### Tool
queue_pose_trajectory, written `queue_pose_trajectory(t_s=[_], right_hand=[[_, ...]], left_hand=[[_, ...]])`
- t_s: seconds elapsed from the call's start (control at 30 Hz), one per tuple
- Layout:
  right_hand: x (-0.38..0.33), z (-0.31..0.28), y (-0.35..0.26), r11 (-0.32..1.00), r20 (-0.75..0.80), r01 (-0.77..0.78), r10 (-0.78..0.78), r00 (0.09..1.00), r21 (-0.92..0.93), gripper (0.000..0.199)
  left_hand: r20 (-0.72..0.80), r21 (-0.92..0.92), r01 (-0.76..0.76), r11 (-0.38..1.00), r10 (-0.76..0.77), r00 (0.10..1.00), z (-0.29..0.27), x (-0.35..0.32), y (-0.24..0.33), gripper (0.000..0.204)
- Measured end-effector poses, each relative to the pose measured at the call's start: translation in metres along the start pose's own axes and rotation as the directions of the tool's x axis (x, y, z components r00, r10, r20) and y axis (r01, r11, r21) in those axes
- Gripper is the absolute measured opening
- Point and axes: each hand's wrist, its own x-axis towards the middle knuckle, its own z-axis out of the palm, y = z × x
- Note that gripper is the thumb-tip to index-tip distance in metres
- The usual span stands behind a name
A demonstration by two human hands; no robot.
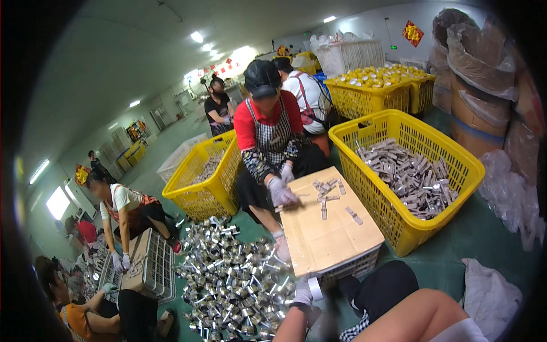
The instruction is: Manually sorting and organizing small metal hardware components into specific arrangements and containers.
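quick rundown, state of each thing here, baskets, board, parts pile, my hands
yellow basket: about half full of silver metal parts
far yellow basket: heaped with yellow pieces
left yellow basket: partly filled with metal parts
cardboard board: lying flat on a white crate, a few parts near its far end
floor pile: shiny parts spread loose
left hand: gloved, by the crate's edge, grip unclear
right hand: not in view

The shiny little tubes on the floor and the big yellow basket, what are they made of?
The shiny tubes look like metal or metal-coated plastic: silvery with mirror-bright glints. The yellow basket looks like moulded plastic: one even colour, matte, with a lattice wall. The person's left hand wears a white glove, probably thin fabric, and is holding one silvery piece.
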Motion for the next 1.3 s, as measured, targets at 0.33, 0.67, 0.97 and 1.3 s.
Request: queue_pose_trajectory(t_s=[0.33,0.67,0.97,1.3], right_hand=[[0.001,-0.013,0.055,0.986,-0.072,-0.166,0.165,0.984,-0.009,0.019],[-0.007,-0.044,0.094,0.939,-0.091,-0.334,0.327,0.941,-0.079,0.016],[-0.088,-0.092,0.048,0.611,-0.236,-0.585,0.557,0.796,-0.533,0.024],[-0.094,-0.124,0.107,0.476,-0.057,-0.54,0.711,0.701,-0.694,0.017]], left_hand=[[-0.012,0.049,0.023,0.999,-0.022,1.0,0.029,-0.019,0.006,0.011],[-0.02,0.052,0.067,0.996,-0.066,0.998,0.035,-0.015,0.003,0.017],[0.01,0.046,-0.046,0.998,0.045,0.999,0.014,-0.011,-0.003,0.013],[-0.035,0.025,-0.12,0.992,0.121,0.992,0.023,-0.024,-0.015,0.013]])
